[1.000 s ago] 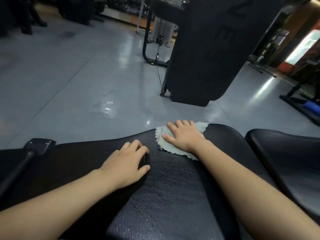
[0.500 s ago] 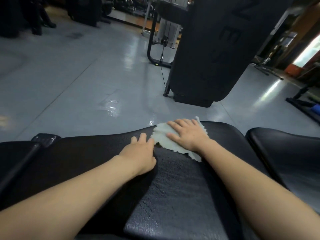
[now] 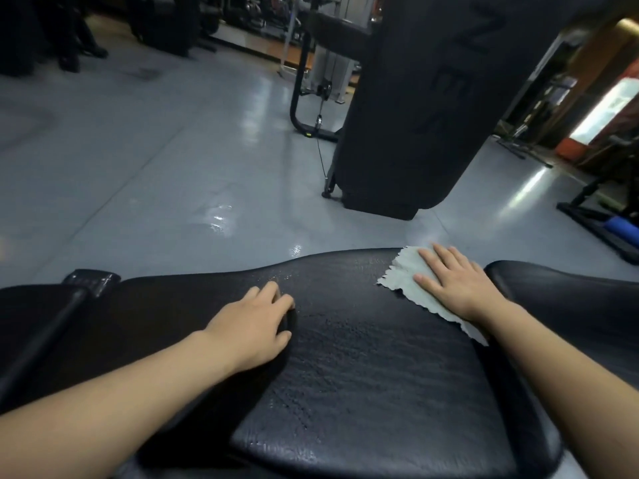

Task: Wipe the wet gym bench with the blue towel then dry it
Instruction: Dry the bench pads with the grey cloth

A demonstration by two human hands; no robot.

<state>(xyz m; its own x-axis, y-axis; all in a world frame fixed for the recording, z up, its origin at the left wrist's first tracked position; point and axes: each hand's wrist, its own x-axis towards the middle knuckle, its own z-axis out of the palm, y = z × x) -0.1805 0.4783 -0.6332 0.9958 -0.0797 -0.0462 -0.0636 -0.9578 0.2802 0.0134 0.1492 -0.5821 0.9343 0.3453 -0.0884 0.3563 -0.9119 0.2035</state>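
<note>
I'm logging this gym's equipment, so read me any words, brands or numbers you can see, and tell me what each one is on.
"Z": large dark letter near the top of the tall black padded machine column; the dark characters below it are too blurred to read.
Small black bracket at the black gym bench's left end: faint markings, too small to read.
Nothing else readable.

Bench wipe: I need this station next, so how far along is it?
Mid-wipe. The right hand presses the towel flat near the far right edge of the bench pad; the left hand braces on the pad. Droplets glisten at the far edge, so wiping remains, then drying.
</note>
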